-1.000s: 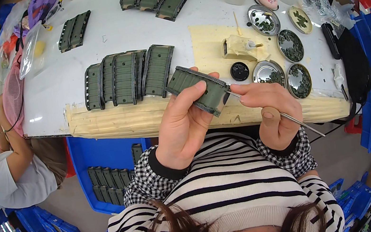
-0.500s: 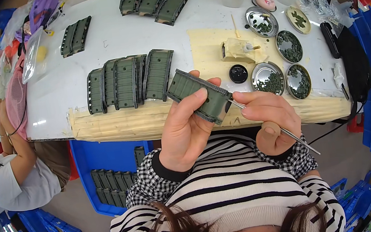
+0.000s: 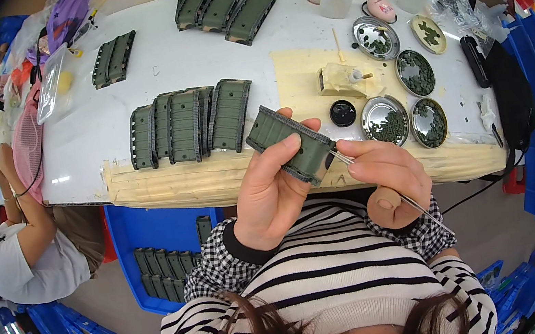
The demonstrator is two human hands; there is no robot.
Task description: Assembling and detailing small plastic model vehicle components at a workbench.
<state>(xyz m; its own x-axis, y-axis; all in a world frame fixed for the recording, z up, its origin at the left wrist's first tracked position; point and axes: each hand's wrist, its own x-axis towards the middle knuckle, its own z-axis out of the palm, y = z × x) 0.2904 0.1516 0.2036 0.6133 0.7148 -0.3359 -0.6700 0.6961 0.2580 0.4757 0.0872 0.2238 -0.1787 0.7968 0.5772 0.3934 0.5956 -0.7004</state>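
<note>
My left hand (image 3: pixel 270 191) holds a dark green curved panel (image 3: pixel 292 146) with ridges, dark grey trim and a camouflage-patterned end, tilted above the table's front edge. My right hand (image 3: pixel 389 173) grips a slim metal tool (image 3: pixel 422 207), its shaft slanting back past the palm. The tool's tip meets the right end of the panel; whether it carries a small piece I cannot make out. Just left of my hands, several similar green panels (image 3: pixel 229 117) stand in a row. Round dishes (image 3: pixel 388 143) of small green bits lie to the right, beside a small black pot (image 3: pixel 343 113).
More green panels sit at the back (image 3: pixel 250 19) and far left (image 3: pixel 114 60). A tape-wrapped block (image 3: pixel 340 82) stands behind the pot. Below the table, a blue bin (image 3: pixel 129 250) holds rows of green pieces. A co-worker (image 3: pixel 31 251) sits at the left. Bottles and plastic bags crowd the back right.
The view has shifted slightly, so the table's things appear a little lower. Both hands keep their holds, and the tool's tip stays at the panel's right end, with its shaft a little steeper.
</note>
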